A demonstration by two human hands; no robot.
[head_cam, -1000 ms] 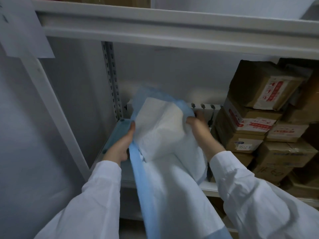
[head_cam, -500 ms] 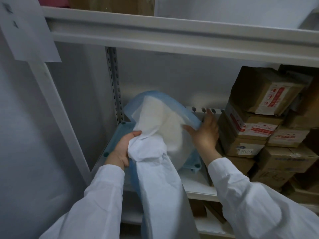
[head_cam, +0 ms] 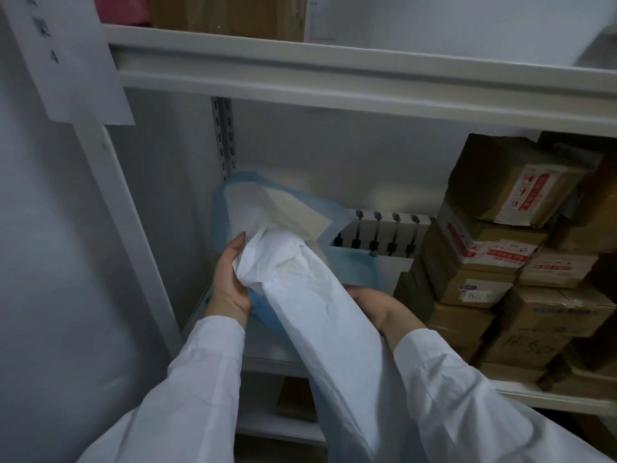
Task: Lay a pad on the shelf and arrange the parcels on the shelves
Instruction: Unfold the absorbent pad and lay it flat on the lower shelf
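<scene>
A white pad with a blue border (head_cam: 300, 289) is half unfolded; its far end stands curled against the shelf's back left corner and its near end hangs down over the shelf's front edge (head_cam: 267, 362). My left hand (head_cam: 230, 282) pinches a bunched fold of the pad. My right hand (head_cam: 384, 312) grips the pad from underneath on the right, its fingers partly hidden by the sheet. Brown cardboard parcels (head_cam: 500, 248) are stacked on the right half of the same shelf.
A white slotted divider (head_cam: 384, 228) stands at the back of the shelf beside the parcels. The upper shelf beam (head_cam: 334, 78) runs overhead with a box on it. A paper label (head_cam: 66, 55) hangs on the left upright. A lower shelf shows below.
My right hand has dropped from the pad's far edge near the parcels to under the sheet at the shelf front. The pad's far end has slid left into the corner.
</scene>
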